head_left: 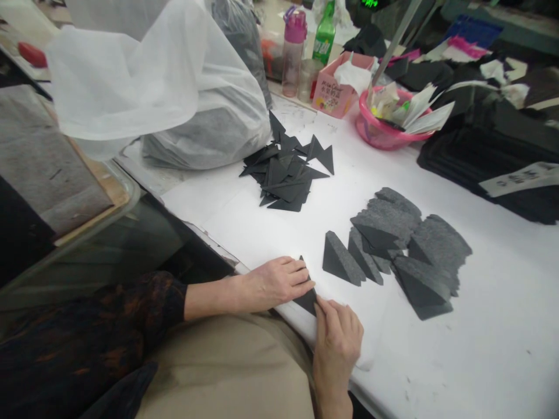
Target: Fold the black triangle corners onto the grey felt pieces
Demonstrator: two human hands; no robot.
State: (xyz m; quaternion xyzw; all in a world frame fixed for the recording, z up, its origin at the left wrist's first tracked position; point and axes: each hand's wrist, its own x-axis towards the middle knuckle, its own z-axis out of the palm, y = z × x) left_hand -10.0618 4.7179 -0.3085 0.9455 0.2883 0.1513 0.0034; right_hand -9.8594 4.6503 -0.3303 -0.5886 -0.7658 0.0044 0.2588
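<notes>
At the table's near edge, a small black triangular piece (307, 301) lies under both hands. My left hand (277, 283) presses on it from the left, its fingers together and bent over the top. My right hand (338, 334) pinches its right edge between thumb and fingers. The fingers cover much of this piece. Just right of the hands, several folded triangular pieces (340, 259), black and grey, lie on the white tabletop (493, 343). Behind them are overlapping rows of grey pieces (441, 241). Further back sits a loose heap of flat black triangles (286, 180).
A big white plastic bag (209, 110) stands at the back left. Along the back are a pink bottle (293, 52), a green bottle (324, 35), a pink box (334, 90) and a pink basket (375, 131). Stacked black material (489, 157) fills the right rear.
</notes>
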